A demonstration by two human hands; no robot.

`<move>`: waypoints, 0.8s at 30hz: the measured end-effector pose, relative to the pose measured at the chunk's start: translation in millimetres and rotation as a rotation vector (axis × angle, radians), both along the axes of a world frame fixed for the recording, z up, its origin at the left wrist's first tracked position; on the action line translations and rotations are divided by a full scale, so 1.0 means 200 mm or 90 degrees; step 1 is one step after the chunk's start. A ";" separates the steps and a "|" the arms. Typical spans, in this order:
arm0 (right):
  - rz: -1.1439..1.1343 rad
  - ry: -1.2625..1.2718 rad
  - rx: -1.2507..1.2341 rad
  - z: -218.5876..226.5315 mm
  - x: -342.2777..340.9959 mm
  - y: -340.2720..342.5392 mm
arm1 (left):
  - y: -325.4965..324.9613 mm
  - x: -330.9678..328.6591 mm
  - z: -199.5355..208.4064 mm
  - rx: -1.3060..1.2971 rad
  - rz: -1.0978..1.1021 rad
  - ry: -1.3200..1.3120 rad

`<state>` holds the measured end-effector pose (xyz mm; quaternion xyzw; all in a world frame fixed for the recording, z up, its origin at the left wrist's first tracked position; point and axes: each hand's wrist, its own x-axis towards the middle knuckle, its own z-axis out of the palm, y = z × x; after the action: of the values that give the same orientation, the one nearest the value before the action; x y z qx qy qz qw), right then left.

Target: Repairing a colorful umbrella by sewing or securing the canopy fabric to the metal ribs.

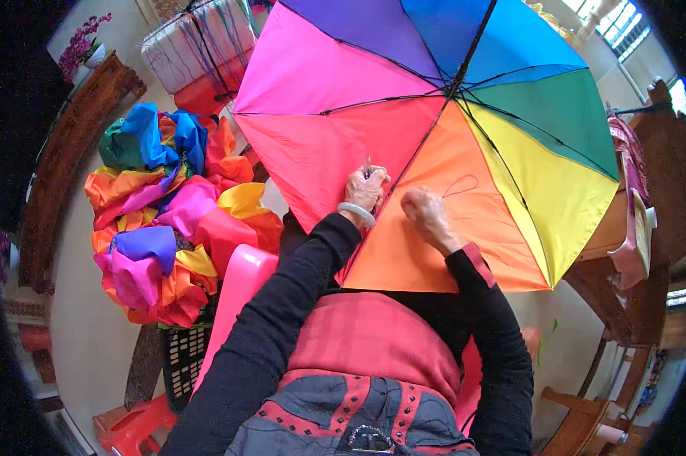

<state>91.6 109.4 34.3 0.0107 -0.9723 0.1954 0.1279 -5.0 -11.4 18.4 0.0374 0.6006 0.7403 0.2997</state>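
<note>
Stitching the open rainbow-panelled fabric umbrella canopy (434, 129) held over our lap.

Our left hand (365, 190) has its fingers pressed together on a small metal tool at the red panel's rib; our right hand (425, 213) is fisted, seemingly drawing a thin thread loop (460, 185) over the orange panel. We should keep the thread taut and the fabric flat along the rib. A heap of bright loose canopy cloths (168, 220) sits in a basket to our left.

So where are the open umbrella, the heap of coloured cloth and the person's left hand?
umbrella (510, 167), head view, on its yellow panel.
heap of coloured cloth (168, 220), head view, on a pink piece near the middle.
left hand (365, 190), head view, on the back of the hand.
</note>
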 end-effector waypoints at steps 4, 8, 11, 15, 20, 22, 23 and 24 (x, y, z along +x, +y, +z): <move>-0.046 0.142 -0.110 -0.05 -0.11 -0.09 | 0.01 0.00 -0.02 0.049 0.075 0.139; -0.039 0.141 -0.088 -0.11 -0.19 -0.10 | 0.02 0.00 -0.06 0.063 0.118 0.233; -0.166 -0.057 -0.483 -0.10 -0.20 -0.07 | 0.03 -0.01 -0.06 0.033 0.113 0.229; -0.142 0.024 -0.717 0.18 -0.12 -0.01 | 0.04 -0.02 -0.08 -0.044 0.094 0.244; 0.004 0.351 -0.646 0.85 0.05 0.21 | 0.01 -0.02 -0.11 -0.146 0.102 0.387; -0.010 0.421 -0.696 1.09 0.20 0.34 | 0.01 -0.01 -0.09 -0.173 0.091 0.405; 0.019 0.431 -0.672 1.23 0.36 0.45 | 0.06 0.01 -0.06 -0.156 0.058 0.407; 0.070 0.424 -0.671 1.30 0.44 0.56 | 0.04 0.01 -0.06 -0.162 0.051 0.404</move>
<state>180.5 220.8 294.9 0.0566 -0.6511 0.6414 0.4017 -3.9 -3.4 7.1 0.2046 0.7527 0.6218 0.0709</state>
